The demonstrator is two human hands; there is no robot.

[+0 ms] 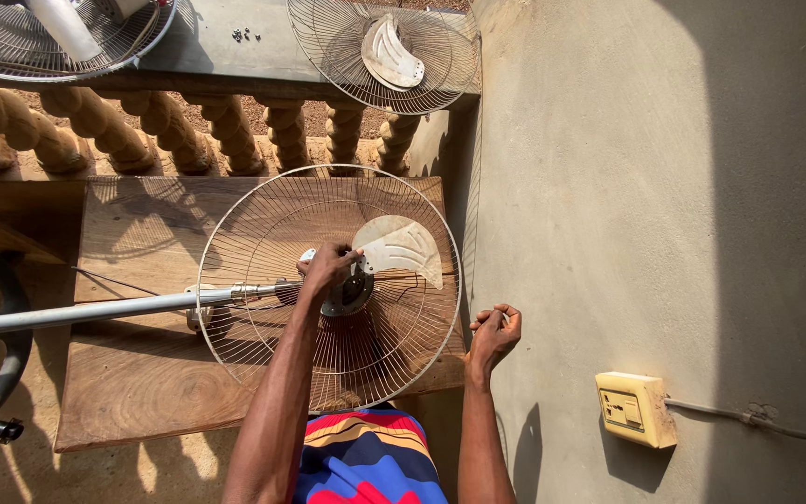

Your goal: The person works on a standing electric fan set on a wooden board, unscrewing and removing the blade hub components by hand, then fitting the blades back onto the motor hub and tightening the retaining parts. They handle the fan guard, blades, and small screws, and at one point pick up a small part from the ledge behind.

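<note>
2 spare fan guards [386, 54] on ledge; yellow wall socket [635, 408].

We see a rough grey plastered wall [664, 187] on the right, half in hard sunlight, half in shadow — a yellowed socket box [636, 408] sits on it with a cable [757, 422] running off. Ahead, a row of twisted tan balusters [179, 131] carries a concrete ledge [226, 42]. A worn wooden table [132, 373] stands below — baluster shadows fall across the sandy floor [95, 471].
</note>
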